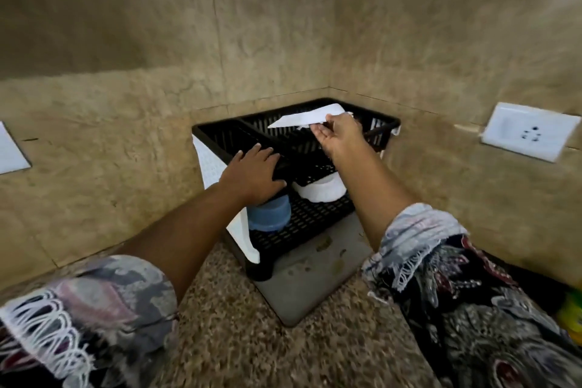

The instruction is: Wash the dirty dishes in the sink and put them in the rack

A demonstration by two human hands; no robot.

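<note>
A black two-tier dish rack [220, 135] stands in the corner of the counter. My right hand [338, 134] holds a white plate [304, 118] by its edge over the rack's top tier, the plate tilted nearly flat. My left hand [252, 172] rests on the front edge of the top tier, fingers spread over the rim. On the lower tier sit a blue cup [269, 214], upside down, and a white bowl [319, 189], partly hidden under the upper tier. The sink is out of view.
A grey drip tray [302, 274] lies under the rack on the speckled granite counter [239, 334]. A white cloth [242, 236] hangs down the rack's left side. Tiled walls close in behind; a white socket plate [530, 132] is on the right wall.
</note>
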